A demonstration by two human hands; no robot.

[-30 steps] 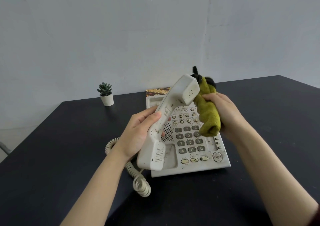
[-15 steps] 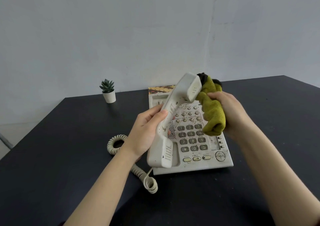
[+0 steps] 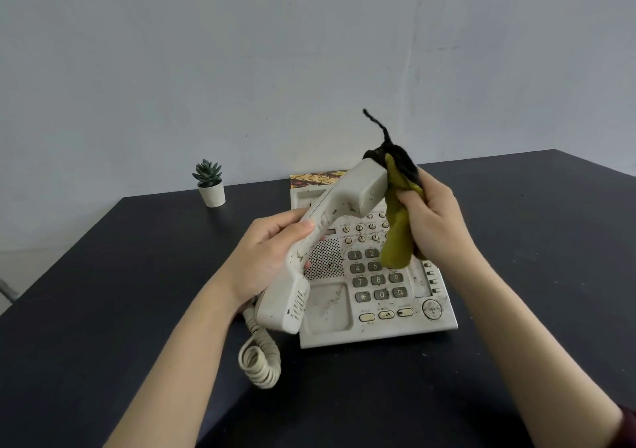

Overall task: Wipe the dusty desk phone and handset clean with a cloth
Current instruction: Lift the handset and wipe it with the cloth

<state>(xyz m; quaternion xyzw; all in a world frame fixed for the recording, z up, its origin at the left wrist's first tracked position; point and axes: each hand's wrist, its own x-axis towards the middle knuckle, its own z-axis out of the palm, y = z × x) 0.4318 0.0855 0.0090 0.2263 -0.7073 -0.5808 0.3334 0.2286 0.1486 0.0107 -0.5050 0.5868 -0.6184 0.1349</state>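
Note:
My left hand grips the middle of the dirty white handset, which is lifted and tilted above the desk phone. In my right hand is a bunched olive-green cloth with a black part and a black cord at its top. The cloth presses against the handset's upper end. Brown specks cover the phone's keypad and empty cradle. A coiled cord hangs from the handset's lower end onto the black table.
A small potted succulent stands at the table's back left. A patterned yellow-brown object lies behind the phone against the grey wall. The table's back edge runs close behind the phone.
My right hand has pushed the cloth up onto the handset's top end, and the black cord now sticks upward. The handset stays held at about the same tilt.

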